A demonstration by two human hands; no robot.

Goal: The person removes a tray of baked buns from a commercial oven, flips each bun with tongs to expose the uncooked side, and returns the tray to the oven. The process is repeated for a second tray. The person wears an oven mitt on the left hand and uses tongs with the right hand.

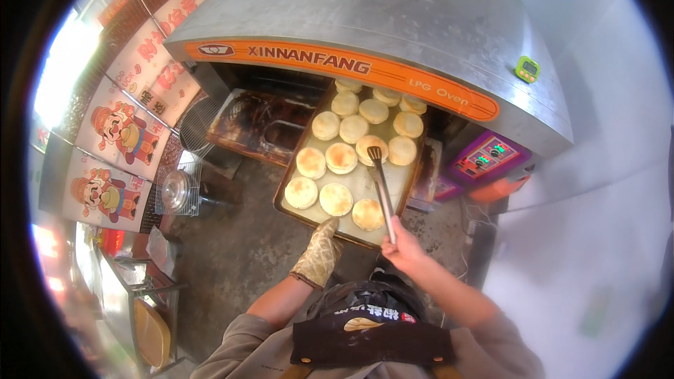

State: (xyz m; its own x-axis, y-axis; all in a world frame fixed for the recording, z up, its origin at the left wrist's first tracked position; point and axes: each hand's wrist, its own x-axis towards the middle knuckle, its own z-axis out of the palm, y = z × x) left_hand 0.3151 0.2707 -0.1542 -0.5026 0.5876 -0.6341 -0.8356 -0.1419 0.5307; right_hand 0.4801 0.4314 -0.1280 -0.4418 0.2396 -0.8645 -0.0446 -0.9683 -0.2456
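Observation:
A large baking tray (317, 218) juts out of the oven mouth, carrying several rows of round flat breads (336, 198), browner at the near end and paler farther in. My left hand (319, 256), in a patterned oven mitt, grips the tray's front edge with the mitt's tip over the rim. In my right hand (405, 247) is the steel handle of a pair of tongs (382, 193) with a black slotted head. That head rests at the right side of a browned bread (370, 150) in the middle of the tray; whether it grips the bread I cannot tell.
The steel oven (351, 7) has an orange front strip and a lit control panel (489, 155) at right. A green timer (527, 69) sits on its top. A dark scorched oven deck (263, 123) lies left of the tray. Farther left stand a wire rack (179, 189) and a metal-framed stand (140, 288).

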